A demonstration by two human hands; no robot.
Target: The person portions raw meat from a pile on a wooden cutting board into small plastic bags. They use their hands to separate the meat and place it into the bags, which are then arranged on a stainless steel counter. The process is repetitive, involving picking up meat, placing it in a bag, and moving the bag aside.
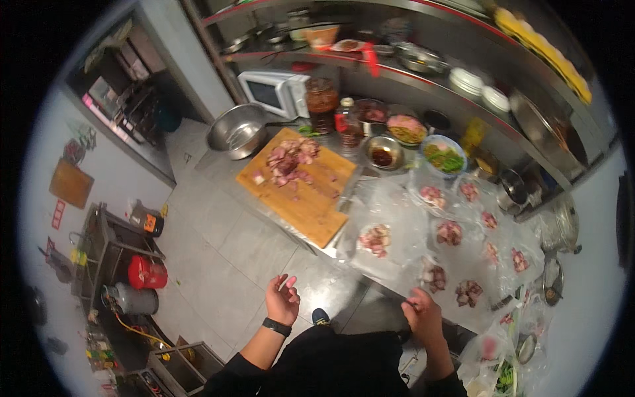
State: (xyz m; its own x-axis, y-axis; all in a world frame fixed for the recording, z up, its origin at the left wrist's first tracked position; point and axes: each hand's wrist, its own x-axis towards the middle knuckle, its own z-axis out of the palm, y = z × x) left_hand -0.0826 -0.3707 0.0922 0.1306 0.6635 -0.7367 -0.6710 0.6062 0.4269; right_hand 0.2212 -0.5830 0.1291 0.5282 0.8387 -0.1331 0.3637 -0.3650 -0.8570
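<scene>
My left hand [283, 300], with a dark band on the wrist, is raised over the tiled floor, palm up and fingers loosely curled apart. It holds nothing. Beside the table's front edge is my right hand [424, 313], its thumb and fingers a little apart and nothing visible between them. Closest to it lies a pile of cut meat [435, 278] on clear plastic. Another meat portion [469, 293] is farther right, and one more pile [376, 240] sits to the left. Several smaller portions are spread behind them. A wooden cutting board [317, 213] carries a larger heap of meat chunks [291, 159].
A steel basin [238, 131] stands by the board's far left corner. Behind are a microwave [273, 94], a bottle [349, 124], a bowl of dark sauce [383, 153] and a bowl of greens [445, 156]. Shelves overhang the back. A red bucket [148, 272] and gas cylinder [131, 298] stand left.
</scene>
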